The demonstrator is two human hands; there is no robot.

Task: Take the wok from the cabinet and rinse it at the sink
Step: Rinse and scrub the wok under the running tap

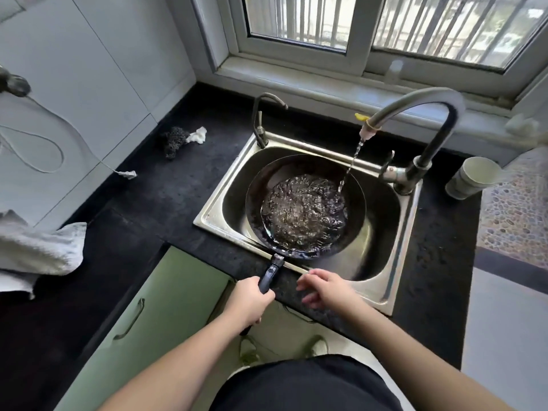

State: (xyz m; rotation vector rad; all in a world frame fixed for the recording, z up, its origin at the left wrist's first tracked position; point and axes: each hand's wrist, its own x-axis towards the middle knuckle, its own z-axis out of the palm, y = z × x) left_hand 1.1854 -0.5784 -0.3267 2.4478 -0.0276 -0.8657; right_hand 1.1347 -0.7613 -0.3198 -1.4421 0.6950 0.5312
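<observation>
A speckled black stone countertop (166,203) wraps an L-shaped corner under a barred window (385,22), with pale tiled wall on the left. Set into it, a dented stainless sink (394,232) holds the round dark wok (305,207), churning water pooled inside beneath the curved grey faucet (421,114). The left hand (252,301) grips the wok's dark handle (270,275); the right hand (324,287) hovers just beside it, fingers loosely spread, holding nothing.
</observation>
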